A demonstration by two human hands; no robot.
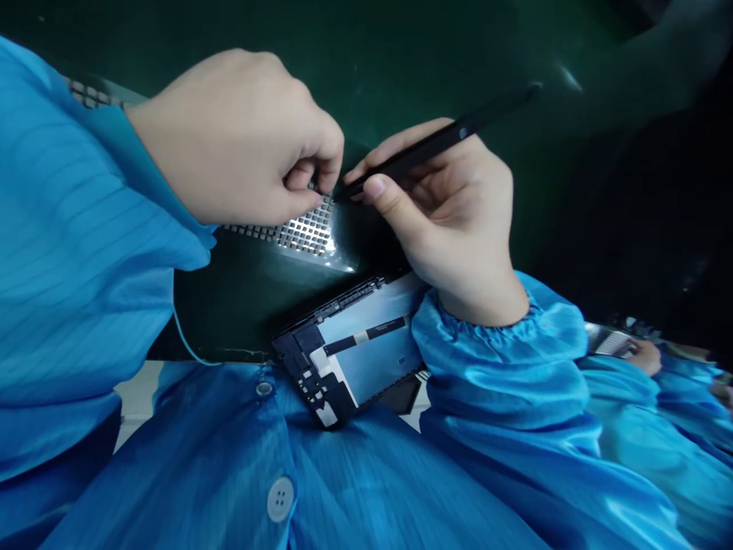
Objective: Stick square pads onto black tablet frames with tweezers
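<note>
My left hand is closed, thumb and forefinger pinched at the upper right edge of a sheet of small square pads. The sheet has clear film along its border, and my hand and sleeve hide part of it. In my right hand is a pair of black tweezers, held like a pen. Its tip reaches the sheet's right edge, close to my left fingertips. Below, an opened device like a phone or tablet leans over the table's near edge, showing a blue-grey panel and a dark ribbon cable.
A dark green tabletop lies under the hands. Another strip of pads shows beyond my left sleeve. At the far right, a co-worker's hand and blue sleeve are beside a similar pad sheet. A dark flat piece lies beneath the device.
</note>
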